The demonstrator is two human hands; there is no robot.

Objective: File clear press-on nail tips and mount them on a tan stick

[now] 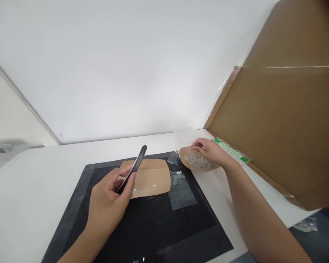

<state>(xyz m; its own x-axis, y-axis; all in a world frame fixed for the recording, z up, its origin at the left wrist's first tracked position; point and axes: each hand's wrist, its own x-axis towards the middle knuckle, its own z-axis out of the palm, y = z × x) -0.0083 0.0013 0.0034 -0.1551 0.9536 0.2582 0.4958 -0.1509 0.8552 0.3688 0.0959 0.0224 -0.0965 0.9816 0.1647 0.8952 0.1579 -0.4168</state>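
My left hand [105, 199] is closed around a black nail file [138, 159] with a pale edge, held at a slant above the mat. Under and beyond it lies a brown paper tray [157, 173] with a few small white bits on it. My right hand [210, 151] is over a second brown paper tray [184, 157] with a heap of clear, nail-tip-like pieces inside. Its thumb and fingers are pinched together; whatever is between them is hidden. Between the trays, several clear nail tips [175, 180] rest near a clear film [182, 197].
A black mat [164, 233] covers much of the white table [24, 197]. Behind my right hand are a clear plastic lid or box [185, 135] and a green-printed strip [233, 151]. A tall cardboard panel [285, 120] stands at the right, with a white wall [126, 65] behind.
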